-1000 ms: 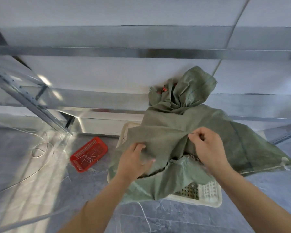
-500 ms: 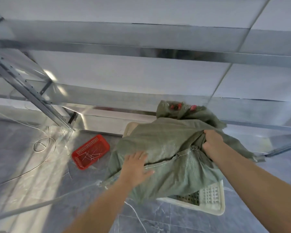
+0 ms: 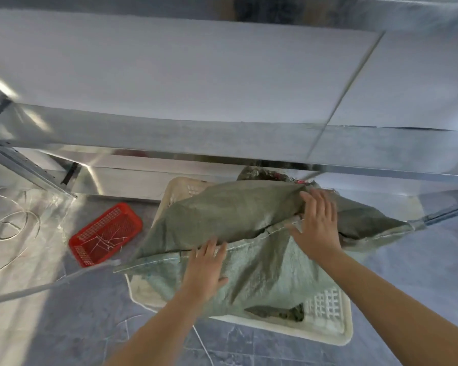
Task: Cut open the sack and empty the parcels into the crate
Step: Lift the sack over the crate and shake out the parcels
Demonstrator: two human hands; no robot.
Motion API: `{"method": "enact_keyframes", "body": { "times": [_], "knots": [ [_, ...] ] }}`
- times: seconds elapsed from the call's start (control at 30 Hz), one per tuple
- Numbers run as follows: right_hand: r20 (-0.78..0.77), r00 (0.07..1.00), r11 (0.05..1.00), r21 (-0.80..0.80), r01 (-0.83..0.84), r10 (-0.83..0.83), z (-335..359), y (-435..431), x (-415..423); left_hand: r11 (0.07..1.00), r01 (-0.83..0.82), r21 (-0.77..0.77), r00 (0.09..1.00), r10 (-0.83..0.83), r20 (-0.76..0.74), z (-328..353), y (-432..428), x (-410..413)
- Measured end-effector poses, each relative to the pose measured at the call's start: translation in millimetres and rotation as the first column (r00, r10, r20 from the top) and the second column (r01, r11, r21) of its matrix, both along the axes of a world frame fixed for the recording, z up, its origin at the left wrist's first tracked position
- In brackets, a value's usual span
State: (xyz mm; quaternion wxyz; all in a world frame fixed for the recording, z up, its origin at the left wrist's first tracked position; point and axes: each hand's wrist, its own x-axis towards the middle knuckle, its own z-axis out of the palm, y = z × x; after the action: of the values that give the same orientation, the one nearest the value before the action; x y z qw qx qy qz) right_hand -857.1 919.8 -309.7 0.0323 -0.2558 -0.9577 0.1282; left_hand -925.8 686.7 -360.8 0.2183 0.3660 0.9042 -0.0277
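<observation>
A grey-green woven sack [image 3: 230, 215] lies folded over a cream plastic crate [image 3: 328, 328] on the floor and covers most of it. My left hand [image 3: 205, 268] rests flat on the sack's near fold, fingers spread. On the sack's upper right part my right hand [image 3: 319, 225] presses palm down with its fingers apart. Something red [image 3: 278, 177] shows at the sack's far end, under the shelf rail. No parcel can be made out; the crate's inside is hidden by the sack.
A red plastic basket [image 3: 105, 231] with white string scraps sits on the floor left of the crate. A metal shelf rail [image 3: 222, 143] and upright [image 3: 29, 167] run above and behind. Loose white string [image 3: 11, 225] lies at the left.
My right hand has let go of the bunched sack and now lies flat on it. The sack has dropped lower and flatter over the crate. My view has moved closer.
</observation>
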Motion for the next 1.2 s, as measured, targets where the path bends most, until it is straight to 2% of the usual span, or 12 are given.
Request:
{"method": "enact_keyframes", "body": {
  "times": [0.07,0.13,0.23,0.37,0.53,0.63,0.8,0.87,0.97,1.0,1.07,1.2],
  "knots": [
    [0.145,0.976,0.965,0.181,-0.19,0.165,-17,-5,12,1.0,-0.026,0.01,1.0,0.026,-0.012,-6,4,-2],
    [0.215,0.954,0.928,0.265,-0.261,0.206,-29,-6,19,0.997,-0.068,0.024,0.997,0.069,-0.028,-16,5,-7],
    [0.242,0.958,0.918,0.321,-0.231,0.157,-39,5,17,0.99,-0.141,0.004,0.99,0.141,-0.011,-30,4,-16],
    [0.398,0.916,0.915,0.35,-0.201,0.049,-37,18,13,0.99,-0.133,-0.045,0.99,0.131,-0.049,-45,1,-26],
    [0.462,0.881,0.965,0.26,-0.02,-0.106,-53,50,43,0.981,-0.169,-0.097,0.979,0.155,-0.133,-54,-3,-38],
    [0.534,0.837,0.958,0.284,-0.048,-0.116,-62,51,57,0.955,-0.157,-0.251,0.98,0.119,-0.159,-55,-23,-43],
    [0.311,0.943,0.955,0.297,0.021,-0.118,-63,45,58,0.966,-0.094,-0.239,0.959,0.023,-0.281,-49,-48,-62],
    [0.245,0.963,0.948,0.316,0.033,-0.115,-50,43,58,0.984,-0.046,-0.17,0.954,-0.008,-0.301,-41,-56,-68],
    [0.255,0.964,0.961,0.275,-0.001,-0.072,-13,31,58,0.997,-0.014,-0.07,0.969,-0.004,-0.247,-22,-68,-70],
    [0.281,0.957,0.971,0.24,-0.004,-0.066,0,25,60,0.996,0.014,-0.086,0.972,-0.034,-0.232,0,-66,-63],
    [0.336,0.935,0.982,0.179,0.058,-0.116,23,20,68,0.993,0.049,-0.107,0.981,-0.068,-0.184,42,-71,-49],
    [0.283,0.929,0.971,0.081,0.224,-0.238,82,9,85,1.0,-0.017,-0.011,0.986,0.015,-0.168,106,-90,-34]
  ]
}}
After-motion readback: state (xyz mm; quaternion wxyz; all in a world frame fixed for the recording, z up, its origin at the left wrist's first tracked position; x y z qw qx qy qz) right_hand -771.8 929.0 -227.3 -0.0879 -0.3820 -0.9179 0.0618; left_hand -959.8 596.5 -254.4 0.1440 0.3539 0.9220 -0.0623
